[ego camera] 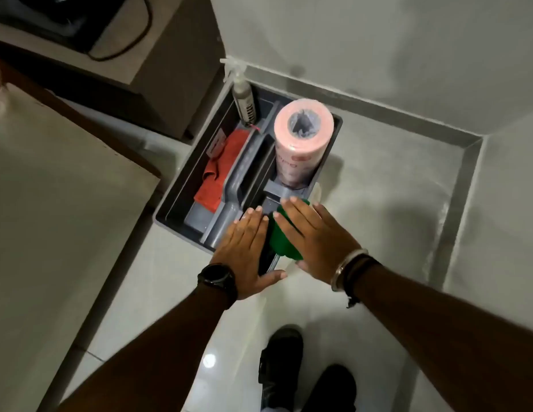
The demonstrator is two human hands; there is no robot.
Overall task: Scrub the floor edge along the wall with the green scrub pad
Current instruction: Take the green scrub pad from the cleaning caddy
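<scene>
— Right hand (316, 233)?
— Palm down, fingers straight and spread, laid flat over the green scrub pad (281, 239); no curl around it, not clasped.
— Left hand (244, 251)?
— Also flat and unclenched, empty, just beside the pad, black watch (216, 280) on the wrist.
— Pad's place?
— Over the near end of the grey plastic caddy (182, 185), on pale floor tiles (378, 173) near the wall's grey skirting (408, 114).
— Inside the caddy?
— Upright pink wipe roll (302, 135), orange cloth (219, 173), spray bottle (244, 99).
</scene>
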